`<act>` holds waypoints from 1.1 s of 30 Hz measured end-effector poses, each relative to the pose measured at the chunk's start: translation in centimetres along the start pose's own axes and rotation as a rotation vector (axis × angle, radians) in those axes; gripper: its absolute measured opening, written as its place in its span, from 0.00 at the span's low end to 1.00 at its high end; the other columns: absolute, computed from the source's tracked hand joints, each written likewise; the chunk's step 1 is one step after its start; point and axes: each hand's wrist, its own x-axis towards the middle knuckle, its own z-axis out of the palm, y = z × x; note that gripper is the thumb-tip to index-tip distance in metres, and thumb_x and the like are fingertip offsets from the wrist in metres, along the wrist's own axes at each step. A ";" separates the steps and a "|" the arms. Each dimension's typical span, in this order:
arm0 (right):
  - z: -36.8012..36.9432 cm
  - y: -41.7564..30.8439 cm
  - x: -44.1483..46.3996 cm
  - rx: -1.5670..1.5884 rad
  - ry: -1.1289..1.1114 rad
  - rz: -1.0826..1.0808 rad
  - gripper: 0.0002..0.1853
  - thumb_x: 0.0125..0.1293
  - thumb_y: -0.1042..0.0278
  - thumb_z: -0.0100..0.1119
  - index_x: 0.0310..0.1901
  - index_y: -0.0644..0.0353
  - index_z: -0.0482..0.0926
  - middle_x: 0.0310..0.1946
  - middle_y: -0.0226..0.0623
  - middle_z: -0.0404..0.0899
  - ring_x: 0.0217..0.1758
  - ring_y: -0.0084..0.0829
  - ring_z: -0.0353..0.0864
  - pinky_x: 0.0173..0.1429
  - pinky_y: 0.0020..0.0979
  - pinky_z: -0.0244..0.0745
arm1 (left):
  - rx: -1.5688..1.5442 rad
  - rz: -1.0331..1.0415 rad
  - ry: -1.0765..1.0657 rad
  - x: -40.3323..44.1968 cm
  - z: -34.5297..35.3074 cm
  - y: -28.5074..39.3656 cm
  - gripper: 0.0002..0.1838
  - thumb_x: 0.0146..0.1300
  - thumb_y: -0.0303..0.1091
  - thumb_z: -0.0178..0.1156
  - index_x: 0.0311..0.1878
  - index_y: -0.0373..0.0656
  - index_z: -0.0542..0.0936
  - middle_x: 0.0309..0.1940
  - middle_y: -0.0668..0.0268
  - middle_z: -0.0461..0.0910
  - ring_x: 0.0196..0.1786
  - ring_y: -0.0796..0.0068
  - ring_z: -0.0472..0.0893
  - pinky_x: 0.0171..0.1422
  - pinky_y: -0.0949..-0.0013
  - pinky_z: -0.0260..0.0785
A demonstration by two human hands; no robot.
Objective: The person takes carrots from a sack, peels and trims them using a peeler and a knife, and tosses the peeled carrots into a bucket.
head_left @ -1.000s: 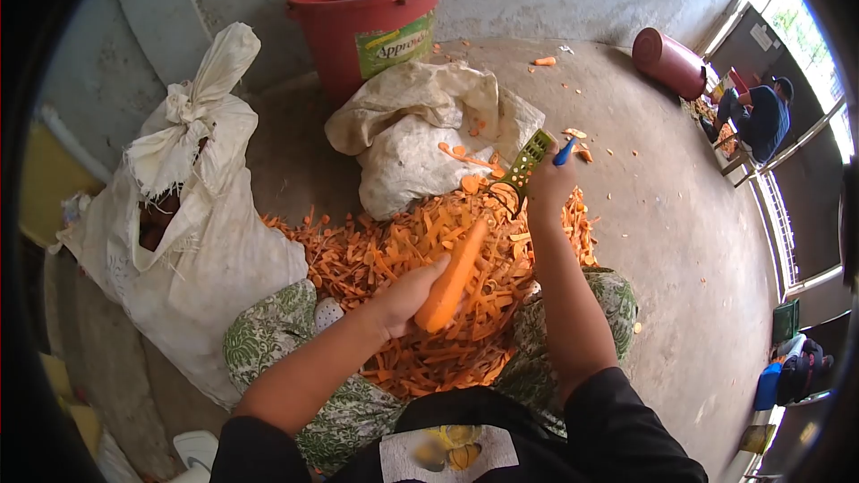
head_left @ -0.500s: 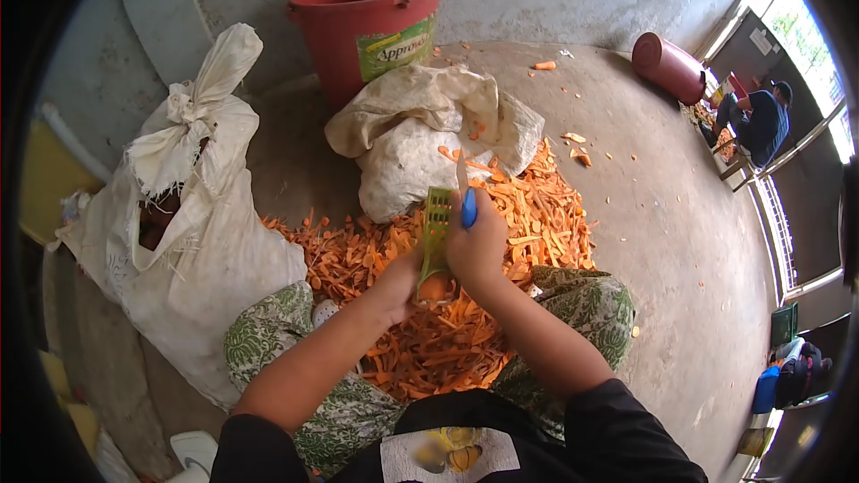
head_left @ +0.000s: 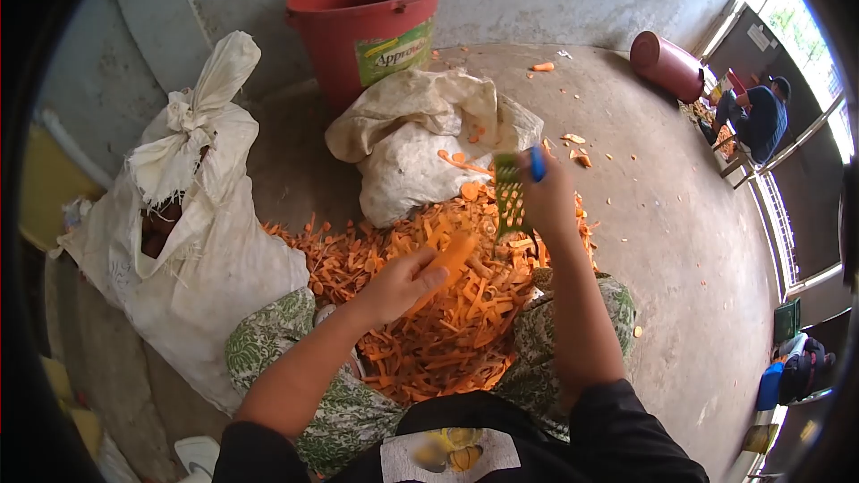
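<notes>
My left hand (head_left: 401, 286) is closed around an orange carrot (head_left: 456, 255), whose far end points up and to the right over the peelings. Up and to the right of it, my right hand (head_left: 549, 201) grips a green slotted peeler (head_left: 510, 197) together with a blue-handled knife (head_left: 537, 164). Motion blurs the peeler, and I cannot make out the knife's blade. The two tools are apart from the carrot. Beneath both hands lies a wide heap of orange peelings (head_left: 447, 349), between my legs.
A crumpled whitish sack (head_left: 407, 165) lies behind the heap, before a red bucket (head_left: 327, 45). On the left stands a tied white sack (head_left: 215, 277). A reddish container (head_left: 667, 67) lies tipped at right, near another person seated (head_left: 765, 125). Scraps dot the floor.
My hands have moved apart. The right one has carried the peeler and knife up and to the right, off the carrot. The carrot now shows plainly in my left hand.
</notes>
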 end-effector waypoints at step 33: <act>9.2 4.9 -3.6 -0.382 -0.788 0.090 0.14 0.55 0.62 0.51 0.34 0.66 0.78 0.30 0.52 0.78 0.35 0.47 0.79 0.39 0.41 0.73 | 0.978 0.772 0.356 -0.1 -1.8 3.2 0.21 0.41 0.41 0.67 0.40 0.48 0.74 0.40 0.68 0.71 0.43 0.65 0.72 0.46 0.63 0.66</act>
